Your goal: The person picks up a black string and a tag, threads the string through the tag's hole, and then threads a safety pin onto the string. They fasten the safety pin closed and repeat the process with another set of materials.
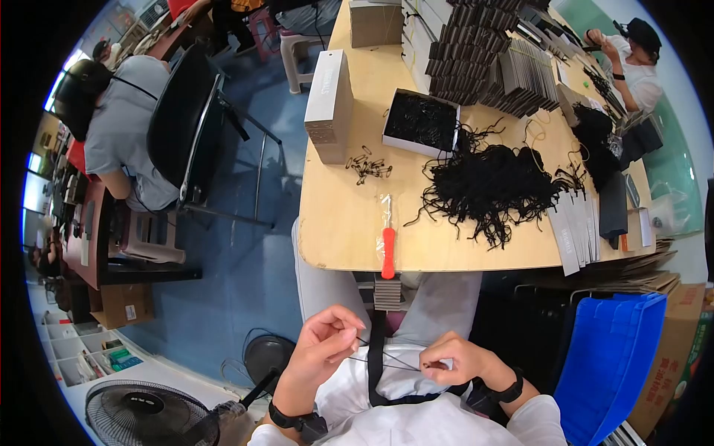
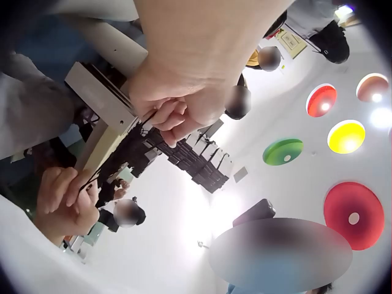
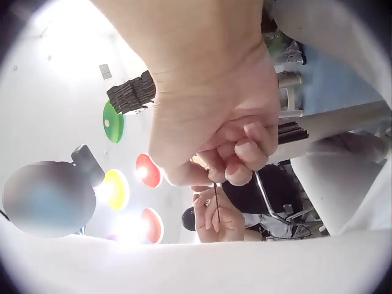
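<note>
A thin black cord point(image 1: 387, 363) stretches as a narrow loop between my two hands, over my lap in front of the table edge. My left hand point(image 1: 326, 348) pinches one end between thumb and forefinger. The other end is pinched by my right hand point(image 1: 459, 357), its remaining fingers curled in. From the right wrist view, the cord point(image 3: 217, 202) runs from the right fingertips toward the left hand point(image 3: 220, 222). A small dark piece shows at the right fingertips in the head view; its kind is too small to make out.
On the table point(image 1: 342, 238) lie a heap of black cords point(image 1: 491, 186), an open box point(image 1: 420, 123) of black pieces, small metal pins point(image 1: 368, 167) and a red-handled tool point(image 1: 388, 253). Stacked grey cards point(image 1: 327, 104) stand behind. A blue bin point(image 1: 613, 364) is at right, a fan point(image 1: 149, 412) at left.
</note>
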Motion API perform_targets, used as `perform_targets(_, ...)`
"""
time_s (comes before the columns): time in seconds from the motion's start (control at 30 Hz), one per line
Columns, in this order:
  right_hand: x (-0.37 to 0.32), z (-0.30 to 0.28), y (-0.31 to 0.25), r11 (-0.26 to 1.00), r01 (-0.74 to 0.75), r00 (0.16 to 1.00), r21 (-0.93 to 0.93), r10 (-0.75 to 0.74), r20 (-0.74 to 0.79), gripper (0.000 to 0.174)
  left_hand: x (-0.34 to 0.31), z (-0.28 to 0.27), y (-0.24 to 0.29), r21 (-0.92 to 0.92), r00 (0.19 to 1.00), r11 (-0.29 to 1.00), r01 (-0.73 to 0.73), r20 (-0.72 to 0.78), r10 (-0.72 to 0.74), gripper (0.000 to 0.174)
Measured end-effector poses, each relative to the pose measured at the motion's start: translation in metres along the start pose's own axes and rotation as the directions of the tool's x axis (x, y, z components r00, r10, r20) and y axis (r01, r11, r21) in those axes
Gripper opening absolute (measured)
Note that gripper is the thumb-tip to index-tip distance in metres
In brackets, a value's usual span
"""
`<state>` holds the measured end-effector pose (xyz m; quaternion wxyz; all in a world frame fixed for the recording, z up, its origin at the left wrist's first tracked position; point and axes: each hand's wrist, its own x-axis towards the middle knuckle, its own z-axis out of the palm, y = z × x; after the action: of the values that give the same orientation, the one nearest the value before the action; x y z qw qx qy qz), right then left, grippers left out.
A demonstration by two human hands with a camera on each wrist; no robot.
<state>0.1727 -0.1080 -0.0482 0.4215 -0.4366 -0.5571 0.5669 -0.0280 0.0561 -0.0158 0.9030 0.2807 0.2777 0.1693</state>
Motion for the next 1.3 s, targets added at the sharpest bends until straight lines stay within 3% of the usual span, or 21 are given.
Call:
perform_targets(0.23,0.011,0.011,-0.004,0.995,0.086,0.983,0.057,-0.076,-0.166,0.006,-0.004,-0.013,-0.002,-0.106,0.995,0.994,0.019,0.101,-0.009,0.011)
perform_targets(0.33,0.013,0.012,0.004,0.991,0.119,0.971,0.059,-0.103,-0.216,0.005,-0.008,-0.003,0.0,-0.056,1.0,0.998,0.026,0.002,-0.026,0.009)
perform_targets(0.43,0.011,0.016,0.014,0.966,0.217,0.939,0.138,-0.168,-0.3,0.005,-0.011,-0.005,-0.005,-0.092,0.999,0.995,0.031,0.019,-0.03,0.01)
perform_targets(0.5,0.008,0.019,0.005,0.935,0.059,0.906,0.349,0.096,-0.412,0.004,-0.014,-0.011,-0.007,-0.095,0.997,0.994,0.047,0.061,-0.041,0.013)
perform_targets(0.6,0.011,0.016,0.002,0.961,-0.002,0.884,0.275,0.13,-0.449,0.004,-0.016,-0.01,-0.01,-0.078,0.996,0.995,0.063,0.064,-0.058,0.015)
perform_targets(0.73,0.009,0.012,0.008,0.988,0.035,0.899,0.151,0.035,-0.436,0.002,-0.019,-0.022,-0.014,-0.162,0.994,0.985,0.063,0.094,-0.048,0.015)
perform_targets(0.8,0.008,0.012,0.009,0.99,0.129,0.913,0.051,-0.098,-0.397,0.003,-0.016,-0.027,-0.02,-0.474,0.99,0.88,-0.012,0.119,0.078,0.016)
perform_targets(1.0,0.01,0.016,0.005,0.991,0.127,0.912,-0.041,-0.133,-0.387,0.006,-0.015,-0.033,-0.031,-0.608,0.992,0.792,-0.062,0.048,0.115,0.022)
perform_targets(1.13,0.008,0.017,0.005,0.988,0.141,0.912,-0.058,-0.152,-0.381,0.007,-0.018,-0.039,-0.023,-0.571,0.993,0.818,-0.07,0.037,0.111,0.021)
perform_targets(1.2,0.0,0.016,0.01,0.991,0.129,0.931,-0.041,-0.135,-0.34,0.006,-0.023,-0.042,-0.013,-0.359,0.992,0.93,0.076,0.121,-0.034,0.02)
perform_targets(1.3,-0.004,0.015,0.005,0.996,0.087,0.954,-0.005,-0.085,-0.287,0.006,-0.025,-0.043,-0.006,-0.316,0.984,0.936,0.152,0.137,-0.114,0.019)
